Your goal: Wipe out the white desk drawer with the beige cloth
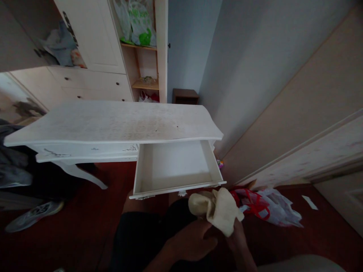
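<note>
A crumpled cream cloth (225, 211) is bunched up just in front of the pulled-out drawer, near its right front corner. My right hand (237, 235) grips the cloth's lower right edge. At the lower left edge of the cloth is my left hand (195, 240), its fingers bent against the fabric and partly hidden, its thumb standing apart. The white drawer (176, 166) is open towards me over my knees, and its inside is bare. Above it lies the white table top (119, 121), with brownish scuffs and small dark spots.
Plastic and red bags (276, 207) lie on the red floor by the right wall. A shoe (35, 216) rests at lower left, near the curved table leg (83, 173). Behind stand a white cabinet (90, 37), shelves holding a plastic bag (140, 22), and a small brown box-like piece (185, 94).
</note>
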Demonstrator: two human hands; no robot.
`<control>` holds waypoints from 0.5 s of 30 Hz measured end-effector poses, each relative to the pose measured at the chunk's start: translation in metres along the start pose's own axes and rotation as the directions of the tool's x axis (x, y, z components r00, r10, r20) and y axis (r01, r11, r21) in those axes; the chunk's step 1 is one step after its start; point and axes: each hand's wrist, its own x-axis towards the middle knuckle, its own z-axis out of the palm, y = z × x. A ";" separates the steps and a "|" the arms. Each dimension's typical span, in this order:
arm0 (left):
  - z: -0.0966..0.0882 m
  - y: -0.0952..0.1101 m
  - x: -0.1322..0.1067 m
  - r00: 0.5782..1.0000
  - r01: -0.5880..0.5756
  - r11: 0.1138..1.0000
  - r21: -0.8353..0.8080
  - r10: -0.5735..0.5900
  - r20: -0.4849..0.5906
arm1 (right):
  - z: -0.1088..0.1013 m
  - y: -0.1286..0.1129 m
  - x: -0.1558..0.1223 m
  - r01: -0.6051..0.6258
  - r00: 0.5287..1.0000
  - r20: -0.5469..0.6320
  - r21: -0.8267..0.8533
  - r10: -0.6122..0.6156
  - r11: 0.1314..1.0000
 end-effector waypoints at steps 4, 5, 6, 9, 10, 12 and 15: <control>-0.018 -0.028 0.001 0.971 0.208 0.976 -0.069 -0.215 -0.102 | -0.009 -0.031 0.029 0.188 0.972 -0.164 0.105 -0.169 0.977; -0.025 -0.035 0.000 0.958 0.237 0.965 -0.114 -0.252 -0.140 | -0.005 -0.037 0.033 0.245 0.955 -0.201 0.118 -0.219 0.962; -0.032 -0.040 -0.001 0.947 0.249 0.957 -0.152 -0.273 -0.170 | 0.002 -0.041 0.036 0.296 0.936 -0.230 0.112 -0.265 0.949; -0.056 -0.044 -0.009 0.926 0.238 0.943 -0.232 -0.292 -0.239 | 0.033 -0.042 0.035 0.404 0.898 -0.209 0.041 -0.388 0.914; -0.064 -0.043 -0.013 0.919 0.227 0.941 -0.252 -0.292 -0.263 | 0.045 -0.039 0.032 0.433 0.889 -0.176 0.026 -0.423 0.901; -0.076 -0.038 -0.020 0.901 0.206 0.937 -0.282 -0.294 -0.318 | 0.067 -0.028 0.023 0.492 0.857 -0.186 0.014 -0.481 0.871; -0.089 -0.029 -0.032 0.864 0.143 0.935 -0.326 -0.279 -0.420 | 0.088 0.001 0.008 0.499 0.836 -0.249 -0.025 -0.489 0.866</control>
